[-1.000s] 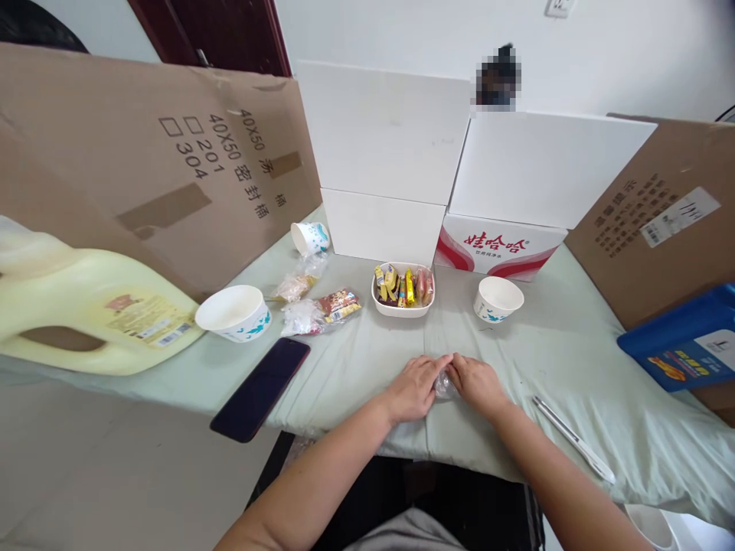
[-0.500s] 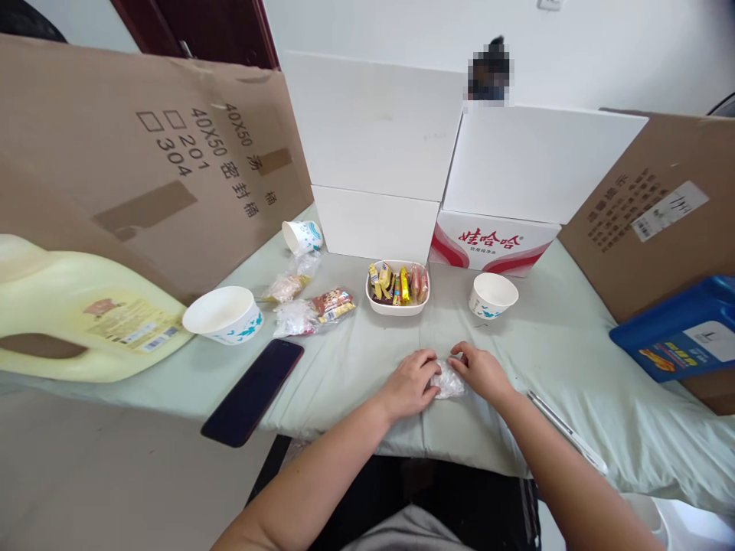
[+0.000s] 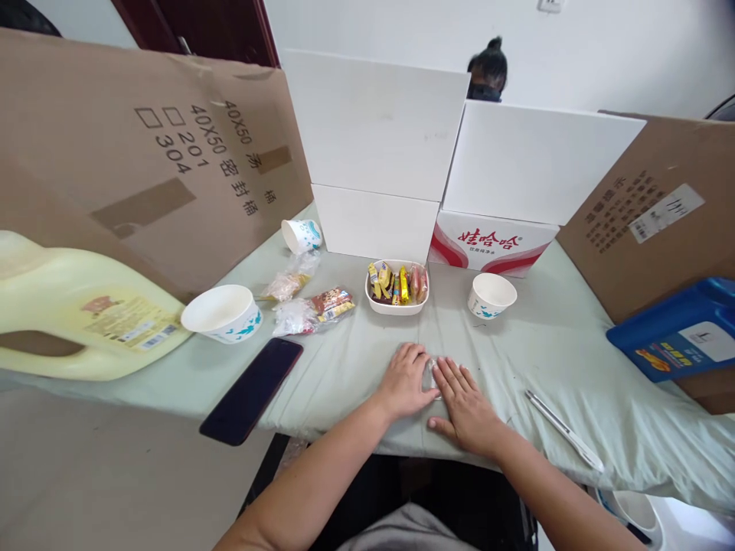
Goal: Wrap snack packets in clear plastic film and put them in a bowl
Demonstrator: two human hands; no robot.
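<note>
On the cloth-covered table, my left hand (image 3: 406, 383) curls its fingers and thumb round the left side of a crinkled clear plastic bag (image 3: 435, 380). My right hand (image 3: 469, 405) lies flat, palm down, over the rest of the bag, its fingers stretched out and thumb apart. Only a narrow strip of plastic shows between the two hands. Beyond them stands a white tray (image 3: 396, 308) of small wrapped snacks (image 3: 405, 285). A white paper bowl (image 3: 492, 298) is farther off to the right.
A phone (image 3: 251, 390), several snack packets (image 3: 333, 304), a large paper bowl (image 3: 223, 314), a tipped paper cup (image 3: 302, 236) and a yellowish jug (image 3: 92, 314) lie left. A pen (image 3: 563, 430) and blue jug (image 3: 677, 329) lie right. Boxes (image 3: 376, 222) line the back; a person's head (image 3: 487, 69) shows behind.
My right hand has gone from bent fingers at the bag's edge to lying flat over it. The crumpled plastic is pressed down and mostly covered. My left hand has barely shifted.
</note>
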